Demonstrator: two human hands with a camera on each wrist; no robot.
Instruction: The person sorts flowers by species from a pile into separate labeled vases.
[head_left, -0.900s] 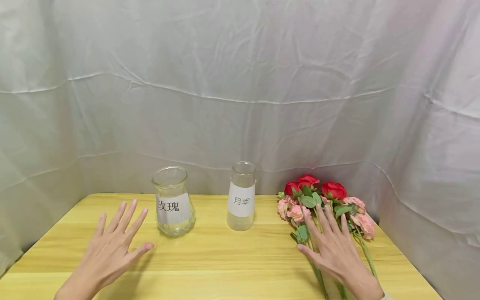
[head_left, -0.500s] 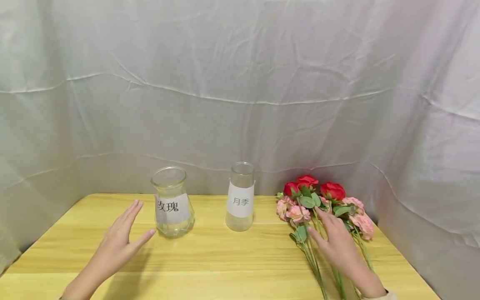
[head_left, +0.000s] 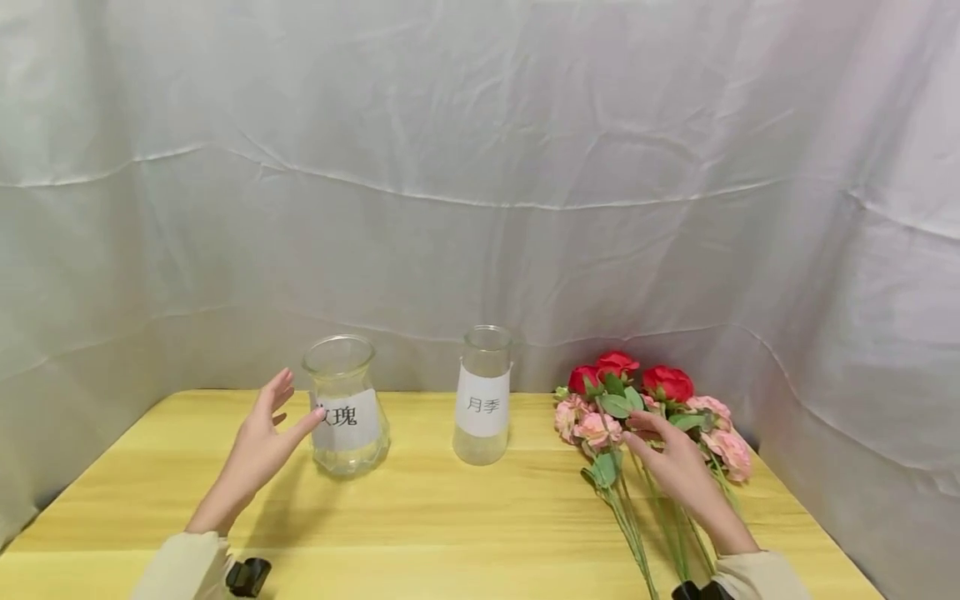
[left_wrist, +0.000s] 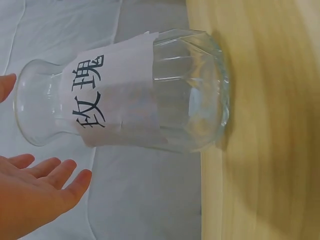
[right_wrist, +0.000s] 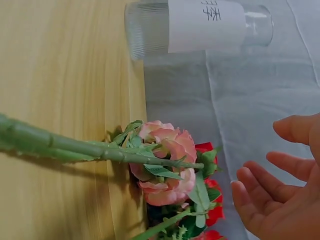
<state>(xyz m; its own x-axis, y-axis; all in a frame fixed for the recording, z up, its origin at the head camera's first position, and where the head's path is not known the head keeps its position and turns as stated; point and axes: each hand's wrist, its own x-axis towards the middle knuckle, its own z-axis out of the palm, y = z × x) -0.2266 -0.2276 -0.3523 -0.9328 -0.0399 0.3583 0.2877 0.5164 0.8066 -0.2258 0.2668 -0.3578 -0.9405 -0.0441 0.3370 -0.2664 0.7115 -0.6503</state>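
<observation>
My left hand (head_left: 258, 442) hovers left of a wide-mouthed glass vase (head_left: 337, 462), its fingers spread and its thumb apart. In the left wrist view a gap shows between the fingers and this vase, whose white label (left_wrist: 112, 92) carries two black characters. Over the flowers at the right my right hand (head_left: 678, 467) hangs with fingers loosely bent, holding nothing. Red roses (head_left: 667, 382) and pink blooms (head_left: 727, 450) lie under and around it, green stems (head_left: 630, 533) pointing to the front edge. Whether any fingertip touches a leaf, I cannot tell.
A narrower, straight glass vase (head_left: 480, 450) with its own white label stands between the wide vase and the flowers. The wooden table (head_left: 420, 533) meets a grey cloth backdrop (head_left: 480, 167) at the back and sides.
Both hands have turned from palm-down and flat to thumb-up with fingers more bent. The left hand has moved up and right, nearer the wide vase. Vases and flowers stay in place.
</observation>
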